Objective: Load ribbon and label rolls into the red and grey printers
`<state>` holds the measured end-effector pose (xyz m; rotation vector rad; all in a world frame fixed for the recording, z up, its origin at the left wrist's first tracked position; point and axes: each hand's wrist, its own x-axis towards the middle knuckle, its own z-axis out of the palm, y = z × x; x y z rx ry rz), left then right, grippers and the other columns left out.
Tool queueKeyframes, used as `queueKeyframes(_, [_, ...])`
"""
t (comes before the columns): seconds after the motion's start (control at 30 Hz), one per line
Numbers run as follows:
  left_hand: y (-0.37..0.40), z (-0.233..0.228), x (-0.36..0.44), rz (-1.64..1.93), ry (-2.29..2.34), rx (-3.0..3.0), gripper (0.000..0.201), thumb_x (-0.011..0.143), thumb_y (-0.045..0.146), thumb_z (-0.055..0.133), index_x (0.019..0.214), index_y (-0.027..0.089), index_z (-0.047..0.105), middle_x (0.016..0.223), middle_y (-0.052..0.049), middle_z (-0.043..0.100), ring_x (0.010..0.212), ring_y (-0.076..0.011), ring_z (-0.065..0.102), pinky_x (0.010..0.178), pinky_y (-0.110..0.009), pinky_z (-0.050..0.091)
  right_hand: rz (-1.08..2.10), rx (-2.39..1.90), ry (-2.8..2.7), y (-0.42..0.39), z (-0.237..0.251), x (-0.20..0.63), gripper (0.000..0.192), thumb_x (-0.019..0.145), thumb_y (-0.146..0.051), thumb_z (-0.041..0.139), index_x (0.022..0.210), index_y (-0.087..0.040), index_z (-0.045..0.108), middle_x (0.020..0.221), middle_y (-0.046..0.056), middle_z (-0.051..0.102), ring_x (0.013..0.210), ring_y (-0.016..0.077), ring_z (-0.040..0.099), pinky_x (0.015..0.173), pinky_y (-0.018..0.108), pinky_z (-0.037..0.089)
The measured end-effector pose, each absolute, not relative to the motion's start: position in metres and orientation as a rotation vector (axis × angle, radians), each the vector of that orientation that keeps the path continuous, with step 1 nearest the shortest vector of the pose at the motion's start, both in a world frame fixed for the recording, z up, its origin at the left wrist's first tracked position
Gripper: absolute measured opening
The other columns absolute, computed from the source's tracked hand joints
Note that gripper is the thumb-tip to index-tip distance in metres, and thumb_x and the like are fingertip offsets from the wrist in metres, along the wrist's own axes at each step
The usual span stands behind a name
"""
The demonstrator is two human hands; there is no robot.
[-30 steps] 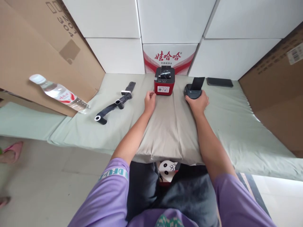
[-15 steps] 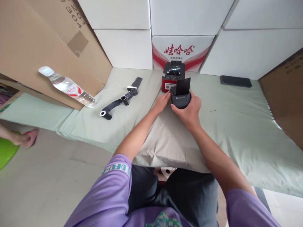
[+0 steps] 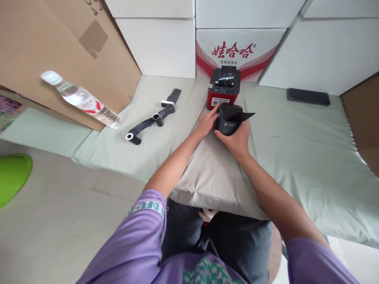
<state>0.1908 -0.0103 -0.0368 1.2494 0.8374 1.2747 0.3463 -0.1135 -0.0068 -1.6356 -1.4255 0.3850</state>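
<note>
A small black device (image 3: 227, 122) with a black flap sticking out to the right sits at the far end of a beige pillow (image 3: 213, 173). My right hand (image 3: 235, 140) grips it from below and the right. My left hand (image 3: 207, 123) touches its left side with fingers stretched. Just behind it stands a red and black label printer (image 3: 223, 90) on the pale green mattress (image 3: 296, 157).
A black ribbon strip on two rolls (image 3: 154, 118) lies to the left. A water bottle (image 3: 83, 100) leans on a cardboard box (image 3: 53, 55). A dark phone (image 3: 308, 96) lies far right. White boxes (image 3: 237, 47) line the back. A green object (image 3: 12, 177) sits on the floor.
My right hand brought the black device from the right of the printer to the pillow in front of it. My left hand moved onto it. The flap now points right instead of up.
</note>
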Motion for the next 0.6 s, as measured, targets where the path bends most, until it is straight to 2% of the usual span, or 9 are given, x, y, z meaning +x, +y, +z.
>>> queueKeyframes(0.17, [-0.009, -0.038, 0.189, 1.197, 0.875, 1.396, 0.053, 0.090, 0.056, 0.080, 0.138, 0.033, 0.075, 0.145, 0.001, 0.073, 0.164, -0.0363, 0.043, 0.144, -0.057, 0.015, 0.371, -1.654, -1.438, -0.112, -0.008, 0.347, 0.094, 0.059, -0.057, 0.092, 0.135, -0.019, 0.052, 0.131, 0.016, 0.057, 0.135, 0.0428, 0.054, 0.121, 0.068, 0.044])
queueKeyframes(0.27, [-0.009, -0.038, 0.188, 1.105, 0.940, 1.523, 0.058, 0.100, 0.058, 0.065, 0.152, 0.033, 0.064, 0.157, 0.002, 0.066, 0.167, -0.0311, 0.039, 0.144, -0.052, 0.017, 0.323, -1.661, -1.460, -0.109, -0.014, 0.348, 0.094, 0.059, -0.060, 0.092, 0.134, -0.020, 0.051, 0.130, 0.015, 0.058, 0.132, 0.0415, 0.056, 0.117, 0.067, 0.046])
queueKeyframes(0.4, [-0.009, -0.038, 0.188, 1.015, 0.998, 1.652, 0.059, 0.108, 0.047, 0.048, 0.165, 0.031, 0.051, 0.169, 0.003, 0.056, 0.168, -0.0245, 0.038, 0.143, -0.044, 0.020, 0.247, -1.663, -1.479, -0.106, -0.018, 0.348, 0.092, 0.059, -0.062, 0.091, 0.132, -0.021, 0.051, 0.129, 0.015, 0.060, 0.130, 0.0410, 0.056, 0.113, 0.065, 0.049])
queueKeyframes(0.6, [-0.012, -0.030, 0.190, 0.992, 1.072, 1.683, 0.058, 0.109, 0.052, 0.048, 0.163, 0.031, 0.053, 0.166, 0.000, 0.059, 0.166, -0.0275, 0.042, 0.142, -0.046, 0.024, 0.288, -1.681, -1.456, -0.107, -0.016, 0.348, 0.093, 0.058, -0.061, 0.091, 0.132, -0.020, 0.051, 0.131, 0.016, 0.059, 0.133, 0.0408, 0.056, 0.113, 0.065, 0.050])
